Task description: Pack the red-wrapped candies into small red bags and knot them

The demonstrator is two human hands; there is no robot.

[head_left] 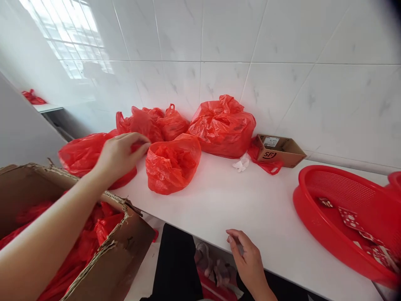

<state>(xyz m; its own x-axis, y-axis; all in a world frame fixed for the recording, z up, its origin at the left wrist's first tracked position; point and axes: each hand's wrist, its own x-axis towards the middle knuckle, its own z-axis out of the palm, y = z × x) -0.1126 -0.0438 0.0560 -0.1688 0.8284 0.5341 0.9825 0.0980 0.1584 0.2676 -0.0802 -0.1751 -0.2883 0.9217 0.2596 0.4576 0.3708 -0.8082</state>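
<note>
A red plastic bag (169, 165) stands on the white table with its mouth turned up and its rim spread. My left hand (123, 152) reaches across the cardboard box to this bag's left rim, thumb and forefinger pinched together at its edge. Just how much of the film lies between the fingertips is hard to see. At the table's front edge is my right hand (249, 257), fingers loosely curled, a gap between thumb and forefinger, nothing visible in it. Left of the bag, another red bag (84, 152) lies partly behind my left hand.
A torn-edged cardboard box (125, 251) with red bags inside stands at lower left. Full red bags (222, 127) line the tiled wall. Farther right are crumpled white tissue (242, 163), a small carton (291, 154) and a red plastic basket (316, 221) holding red-and-white packets (349, 218).
</note>
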